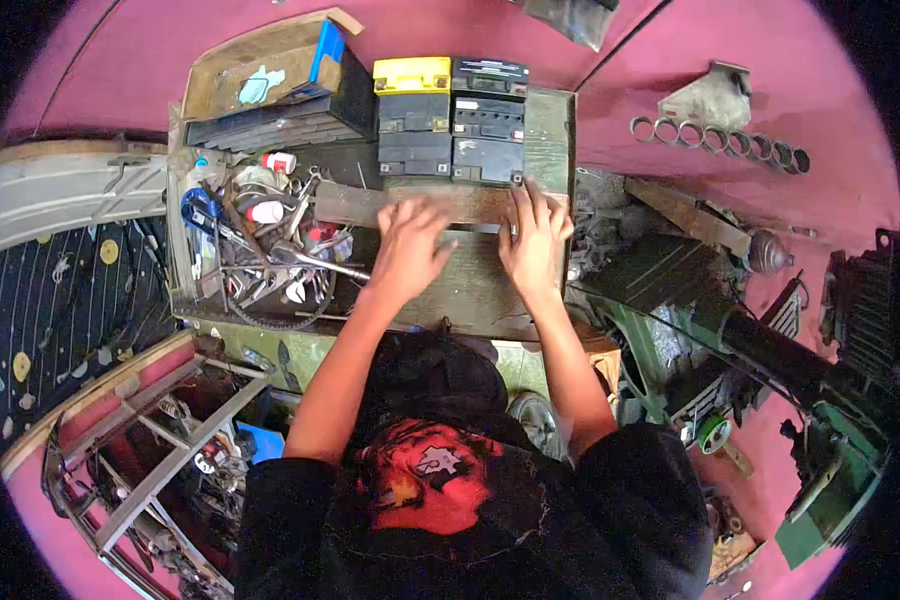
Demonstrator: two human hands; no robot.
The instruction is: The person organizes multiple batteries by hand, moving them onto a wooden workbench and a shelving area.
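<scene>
A long flat brownish strip lies across the workbench, just in front of several batteries. My left hand is over the near edge of the strip; motion smears its fingers, so their grip does not show. At the strip's right end is my right hand, fingers apart, with the index finger reaching toward the corner of the nearest black battery. Behind that one stand more black batteries and a yellow-topped battery, set in two columns.
Tools and parts, among them a ratchet wrench and red-and-white bottles, crowd the bench's left side. Behind them is an open cardboard box. A green machine stands right of the workbench; a metal frame is lower left.
</scene>
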